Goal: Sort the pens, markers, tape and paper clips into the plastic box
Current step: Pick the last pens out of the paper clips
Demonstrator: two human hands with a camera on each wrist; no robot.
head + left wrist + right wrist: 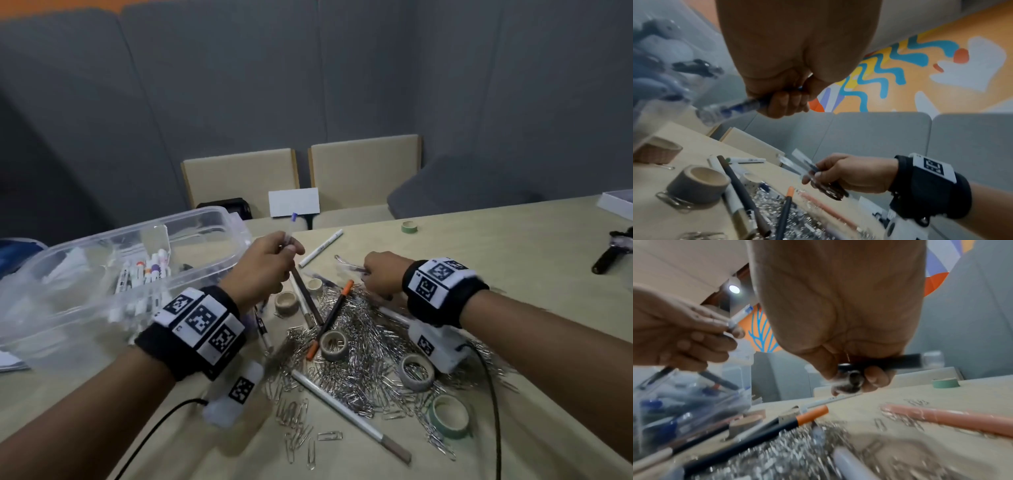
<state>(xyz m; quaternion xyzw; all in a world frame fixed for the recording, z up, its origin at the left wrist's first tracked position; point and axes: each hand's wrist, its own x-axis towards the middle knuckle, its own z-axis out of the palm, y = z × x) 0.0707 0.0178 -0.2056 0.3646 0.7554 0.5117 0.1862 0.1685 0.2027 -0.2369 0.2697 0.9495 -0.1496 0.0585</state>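
Observation:
My left hand (287, 253) grips a clear pen with a blue end (294, 219), raised beside the clear plastic box (205, 219), which holds markers (150, 270). In the left wrist view my left hand's fingers (785, 100) curl round the blue pen (731, 107). My right hand (368, 272) holds a few clear pens (349, 265) low over the paper clip pile (359, 342); in the right wrist view it (855, 374) grips a black pen (906, 361). An orange-capped pen (330, 317), a brown pen (308, 298) and tape rolls (334, 344) lie among the clips.
A white marker (320, 248) and a green tape roll (409, 226) lie further back. Another green roll (448, 416) and a white pen (349, 407) lie near me. A black object (613, 253) sits at the right edge. Two chairs (239, 178) stand behind the table.

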